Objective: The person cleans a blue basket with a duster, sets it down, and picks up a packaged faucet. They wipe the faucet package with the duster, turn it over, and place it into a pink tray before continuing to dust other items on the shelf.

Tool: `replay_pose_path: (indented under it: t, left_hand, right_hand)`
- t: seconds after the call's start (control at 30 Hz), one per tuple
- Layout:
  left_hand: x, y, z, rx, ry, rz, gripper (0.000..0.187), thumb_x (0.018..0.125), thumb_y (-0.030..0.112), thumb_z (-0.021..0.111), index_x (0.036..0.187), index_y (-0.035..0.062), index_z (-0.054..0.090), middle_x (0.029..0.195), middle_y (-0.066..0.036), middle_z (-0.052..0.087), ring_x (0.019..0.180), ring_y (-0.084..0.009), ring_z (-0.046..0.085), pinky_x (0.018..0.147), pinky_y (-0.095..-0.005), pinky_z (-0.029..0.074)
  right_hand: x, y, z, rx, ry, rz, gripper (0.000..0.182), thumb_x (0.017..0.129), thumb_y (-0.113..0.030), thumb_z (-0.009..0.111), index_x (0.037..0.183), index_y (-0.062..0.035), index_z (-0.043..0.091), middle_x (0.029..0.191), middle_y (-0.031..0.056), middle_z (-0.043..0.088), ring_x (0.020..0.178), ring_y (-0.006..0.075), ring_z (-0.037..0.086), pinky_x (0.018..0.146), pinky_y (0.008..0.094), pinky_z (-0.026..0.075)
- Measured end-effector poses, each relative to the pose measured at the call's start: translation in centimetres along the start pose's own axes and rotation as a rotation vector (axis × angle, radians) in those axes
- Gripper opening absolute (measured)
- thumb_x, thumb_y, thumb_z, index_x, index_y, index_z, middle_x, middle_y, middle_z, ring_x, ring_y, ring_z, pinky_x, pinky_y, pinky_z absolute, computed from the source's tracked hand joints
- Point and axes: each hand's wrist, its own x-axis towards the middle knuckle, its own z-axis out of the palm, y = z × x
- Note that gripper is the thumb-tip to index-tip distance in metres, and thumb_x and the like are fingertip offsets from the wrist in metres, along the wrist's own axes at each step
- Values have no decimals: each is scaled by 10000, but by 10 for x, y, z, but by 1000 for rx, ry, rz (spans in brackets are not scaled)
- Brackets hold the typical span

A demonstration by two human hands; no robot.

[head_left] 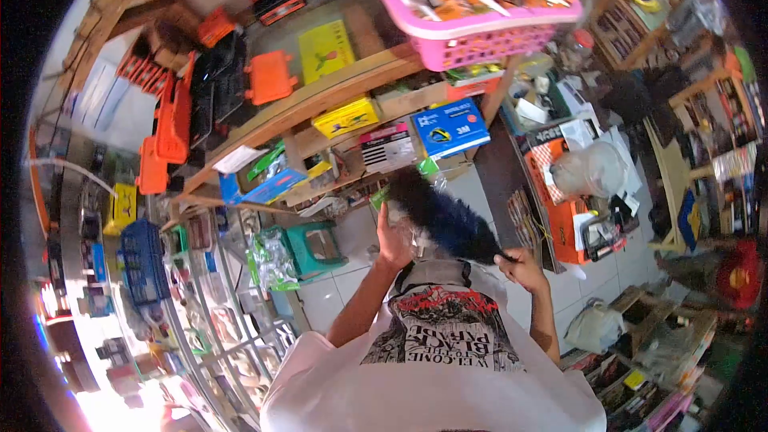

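My right hand [524,270] is closed round the handle end of a dark, fluffy duster [452,220], which slants up and to the left in front of my shirt. The duster's far end reaches over a green and clear plastic package [382,197]. My left hand [394,242] is raised beside that end, its fingers upright against the package. The duster hides part of what the left hand holds. Beyond them, a blue box [450,130] sits on the lower shelf.
A pink basket [480,30] of tubes rests on the wooden shelf [320,104] ahead. A teal stool [316,250] stands at left, near a metal rack. An orange box [560,228] and a clear plastic container [592,170] are at right.
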Motion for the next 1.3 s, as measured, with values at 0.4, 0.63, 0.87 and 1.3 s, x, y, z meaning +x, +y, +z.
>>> replay_pose_path:
  t: [0.4,0.63,0.87,1.3]
  left_hand:
    - [90,-55,46,110,-398,-322,719,965,675,382,1346,99,581,1146,-111,688,1010,-303,665,919,-485,528]
    - [118,-49,17,114,-457,-543,711,950,691,395,1275,104,627,994,-95,726,858,-300,698,759,-456,579]
    - [143,-57,25,252,-90,-389,630,977,673,374,1010,116,665,675,-14,641,609,-188,648,571,-361,558]
    - [176,-37,18,55,-66,-288,928,925,787,314,1273,-33,573,1057,-137,697,997,-284,668,906,-472,528]
  right_hand:
    - [-69,19,13,430,275,11,375,1003,-231,627,671,-85,530,579,-80,442,528,30,366,483,259,287]
    - [-70,11,17,435,334,58,399,1002,-239,627,650,-97,502,532,-49,454,451,43,375,439,258,282]
    - [-55,-24,8,391,433,140,344,999,-206,627,692,-73,548,552,-52,460,476,39,373,456,251,285]
    - [-6,-47,-52,273,353,204,266,970,-186,673,740,-82,588,571,-64,455,476,45,396,437,252,309]
